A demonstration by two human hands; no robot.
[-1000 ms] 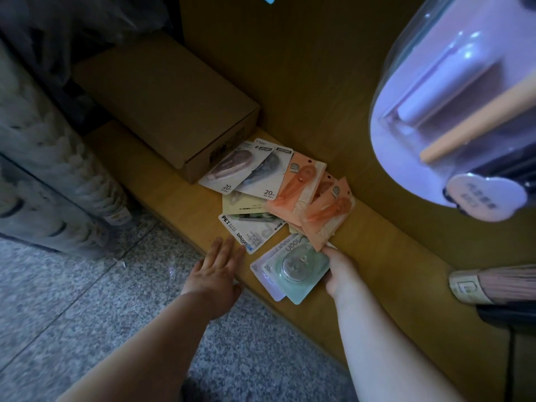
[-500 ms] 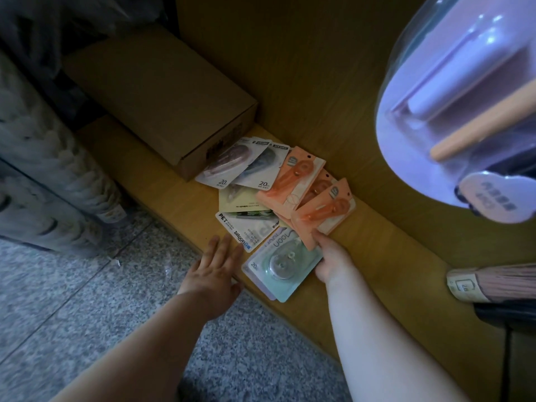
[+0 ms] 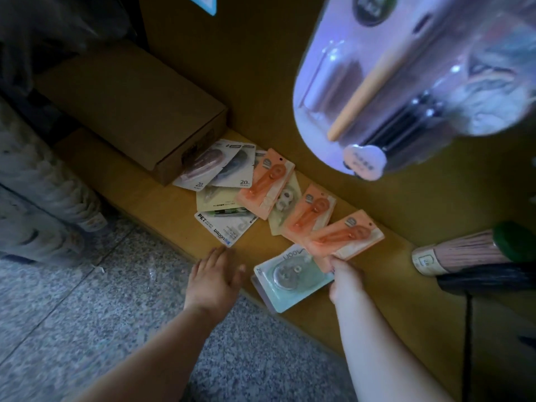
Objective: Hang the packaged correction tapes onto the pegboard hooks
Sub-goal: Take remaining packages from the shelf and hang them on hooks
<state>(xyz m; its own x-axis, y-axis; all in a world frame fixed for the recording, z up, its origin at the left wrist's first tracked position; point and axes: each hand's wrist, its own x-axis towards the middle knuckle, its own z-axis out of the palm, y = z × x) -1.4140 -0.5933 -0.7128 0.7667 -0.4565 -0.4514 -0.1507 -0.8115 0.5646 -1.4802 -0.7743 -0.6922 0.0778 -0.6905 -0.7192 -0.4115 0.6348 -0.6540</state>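
The right hand [image 3: 345,281] has its fingers curled round the near end of an orange pack [image 3: 346,236] of correction tape. The pack lies slanted on a low wooden shelf [image 3: 391,309], about midway along it, its far end toward the back edge. Just in front of it, at the shelf's front edge, a green pack [image 3: 290,278] lies flat, its right side under that hand. The left hand [image 3: 216,281] is spread flat with straight fingers over the front edge and holds nothing; its fingertips are just beside a white pack [image 3: 223,227]. Further left along the shelf, a middle orange pack [image 3: 311,211] and a far orange pack [image 3: 268,182] overlap other cards. 2 pale packs marked 20 [image 3: 220,172] lean against a cardboard box [image 3: 130,111] at the left end. A broom head [image 3: 464,252] lies at the right end.
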